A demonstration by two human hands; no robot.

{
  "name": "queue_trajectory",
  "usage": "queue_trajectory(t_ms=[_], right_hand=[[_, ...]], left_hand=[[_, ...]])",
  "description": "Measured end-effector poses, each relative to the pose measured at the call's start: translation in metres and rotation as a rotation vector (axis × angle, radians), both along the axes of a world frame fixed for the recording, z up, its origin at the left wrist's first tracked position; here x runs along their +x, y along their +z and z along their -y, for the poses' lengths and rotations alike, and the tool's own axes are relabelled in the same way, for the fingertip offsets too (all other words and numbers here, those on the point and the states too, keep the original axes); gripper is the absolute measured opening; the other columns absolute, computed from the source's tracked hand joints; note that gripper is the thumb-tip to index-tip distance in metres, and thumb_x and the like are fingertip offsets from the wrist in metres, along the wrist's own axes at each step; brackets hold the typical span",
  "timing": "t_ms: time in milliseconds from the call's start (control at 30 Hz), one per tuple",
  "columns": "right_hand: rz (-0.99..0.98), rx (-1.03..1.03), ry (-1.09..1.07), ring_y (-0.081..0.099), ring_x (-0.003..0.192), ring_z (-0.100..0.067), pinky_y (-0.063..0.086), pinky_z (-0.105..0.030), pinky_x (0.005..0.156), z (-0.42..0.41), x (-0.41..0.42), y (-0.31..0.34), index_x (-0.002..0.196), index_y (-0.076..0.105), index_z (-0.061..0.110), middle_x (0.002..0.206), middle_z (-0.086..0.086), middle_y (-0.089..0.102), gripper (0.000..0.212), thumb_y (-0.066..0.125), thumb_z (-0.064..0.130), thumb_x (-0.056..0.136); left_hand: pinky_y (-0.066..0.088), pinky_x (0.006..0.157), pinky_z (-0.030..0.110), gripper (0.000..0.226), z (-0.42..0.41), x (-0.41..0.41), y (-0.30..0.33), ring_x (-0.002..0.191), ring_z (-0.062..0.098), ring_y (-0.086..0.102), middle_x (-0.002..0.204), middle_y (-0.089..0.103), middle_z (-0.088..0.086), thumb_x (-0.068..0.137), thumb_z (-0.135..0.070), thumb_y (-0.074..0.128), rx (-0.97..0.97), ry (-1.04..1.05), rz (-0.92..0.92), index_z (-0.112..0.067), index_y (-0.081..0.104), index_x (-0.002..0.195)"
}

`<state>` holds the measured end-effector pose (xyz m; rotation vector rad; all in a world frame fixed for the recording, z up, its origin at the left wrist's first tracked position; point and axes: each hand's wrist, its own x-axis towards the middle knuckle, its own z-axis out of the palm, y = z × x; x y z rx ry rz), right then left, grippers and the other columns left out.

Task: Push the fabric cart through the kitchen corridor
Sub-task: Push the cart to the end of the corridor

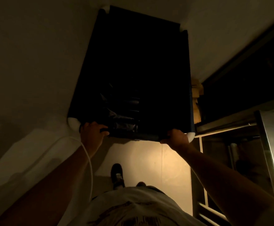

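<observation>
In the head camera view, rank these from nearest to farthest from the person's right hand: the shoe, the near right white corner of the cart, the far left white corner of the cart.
From the right hand:
1. Near right white corner, right beside the hand.
2. Shoe, lower left on the floor.
3. Far left white corner, at the cart's far end.

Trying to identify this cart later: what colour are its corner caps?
White, on the fabric cart's corner caps; head view.
</observation>
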<state>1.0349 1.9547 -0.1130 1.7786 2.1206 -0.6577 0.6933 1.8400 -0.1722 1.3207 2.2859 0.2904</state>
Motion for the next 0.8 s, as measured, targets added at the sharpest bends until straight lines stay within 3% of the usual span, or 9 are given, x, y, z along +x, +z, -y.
queue_trajectory(t_ms=[200,333,533,800], right_hand=[[0.036,0.068,0.042,0.055,0.127,-0.031,0.044,-0.047,0.109,0.028,0.005,-0.003,0.143,0.051,0.019,0.141,-0.008,0.054,0.05,0.054,0.045,0.1],[-0.022,0.088,0.041,0.039,0.145,-0.033,0.032,-0.046,0.121,0.05,0.023,-0.003,0.154,0.038,0.017,0.157,-0.009,0.039,0.061,0.057,0.04,0.1],[-0.106,0.159,0.049,0.041,0.144,-0.031,0.04,-0.047,0.116,0.066,0.05,0.015,0.154,0.037,0.015,0.158,-0.01,0.039,0.061,0.057,0.038,0.101],[-0.218,0.278,0.033,0.039,0.146,-0.03,0.037,-0.049,0.117,0.107,0.09,0.045,0.155,0.037,0.017,0.16,-0.008,0.038,0.062,0.054,0.043,0.101]], left_hand=[[0.034,0.106,0.05,0.034,0.0,0.005,0.004,0.117,0.038,0.052,0.124,0.066,0.008,0.086,-0.049,0.064,-0.069,-0.087,-0.101,-0.033,0.07,0.116],[0.032,0.109,0.058,0.046,0.002,0.014,0.013,0.126,0.038,0.047,0.135,0.057,0.011,0.091,-0.048,0.055,-0.097,-0.152,-0.165,-0.027,0.059,0.131],[0.033,0.111,0.06,0.047,0.007,0.043,0.052,0.129,0.038,0.046,0.138,0.054,0.012,0.092,-0.047,0.052,0.052,-0.205,-0.219,-0.023,0.054,0.133],[0.036,0.109,0.062,0.05,0.059,0.074,0.09,0.126,0.038,0.05,0.136,0.056,0.011,0.091,-0.052,0.047,0.164,-0.21,-0.333,-0.023,0.055,0.13]])
